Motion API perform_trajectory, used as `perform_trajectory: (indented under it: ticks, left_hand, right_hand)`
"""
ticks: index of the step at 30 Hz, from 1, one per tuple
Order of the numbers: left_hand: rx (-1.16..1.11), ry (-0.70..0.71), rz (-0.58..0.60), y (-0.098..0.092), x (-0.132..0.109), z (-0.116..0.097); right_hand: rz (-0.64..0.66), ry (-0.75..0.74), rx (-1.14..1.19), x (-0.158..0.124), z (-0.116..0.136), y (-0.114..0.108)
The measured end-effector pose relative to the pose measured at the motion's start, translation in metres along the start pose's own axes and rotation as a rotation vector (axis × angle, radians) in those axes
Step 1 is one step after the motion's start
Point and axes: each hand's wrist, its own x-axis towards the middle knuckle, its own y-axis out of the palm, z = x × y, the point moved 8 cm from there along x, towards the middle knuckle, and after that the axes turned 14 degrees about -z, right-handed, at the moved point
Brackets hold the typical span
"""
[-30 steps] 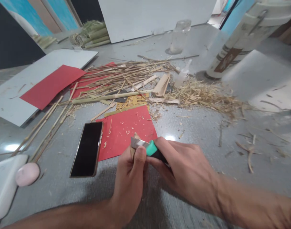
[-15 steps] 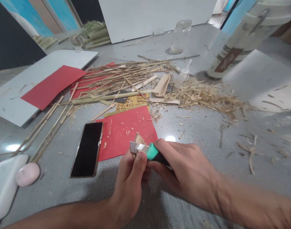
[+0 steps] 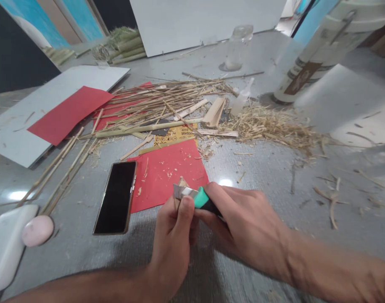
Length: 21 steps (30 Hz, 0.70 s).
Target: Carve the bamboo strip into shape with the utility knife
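The left hand [image 3: 172, 235], at the lower centre of the frame, pinches a small pale-brown piece [image 3: 182, 182], apparently wood, between thumb and fingers. The right hand [image 3: 243, 214], just beside it, is closed around a cutter [image 3: 201, 198] with a smooth black-and-green handle; its flat metal blade [image 3: 180, 191] lies across the piece, near the left thumb.

Just beyond the hands, at the centre, lies a matte red sheet [image 3: 170, 172] sprinkled with curled shavings. A glossy dark phone [image 3: 116, 198] lies flat along its left edge. Behind the sheet, yellow printed sandpaper [image 3: 173, 135] is partly covered by a tangle of thin, dry sticks [image 3: 167, 99], with a trough-shaped split piece [image 3: 214, 111] near its right end. A loose, fibrous straw heap [image 3: 271, 126] spreads right of centre, beside a small translucent bottle [image 3: 241, 101] with a narrow nozzle.

At the upper right stand a clear jar [image 3: 239, 46] and a tall white cylinder [image 3: 306, 69], blurred. At the left, a flat white board [image 3: 9, 126] bears another red sheet [image 3: 71, 113]; at the lower left, a rounded pink object [image 3: 38, 230] sits against a smooth white one [image 3: 6, 244]. Thick green stalks [image 3: 126, 44] are stacked at the upper left. The grey tabletop [image 3: 249, 172] has a fine-grained sheen.
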Motion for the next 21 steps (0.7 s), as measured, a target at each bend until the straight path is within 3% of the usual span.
perform_trajectory:
  ticks: [7, 14, 21]
  left_hand:
    - [0.02, 0.051, -0.014, -0.004, 0.004, 0.0]
    - [-0.072, 0.014, 0.019, -0.006, 0.004, 0.01]
    - [-0.089, 0.001, 0.034, 0.0, 0.003, 0.004]
  right_hand:
    - [0.002, 0.04, 0.005, 0.003, -0.001, -0.001]
    - [0.034, 0.029, 0.075, 0.003, -0.002, 0.0]
    - [0.035, 0.019, 0.054, 0.003, -0.001, -0.001]
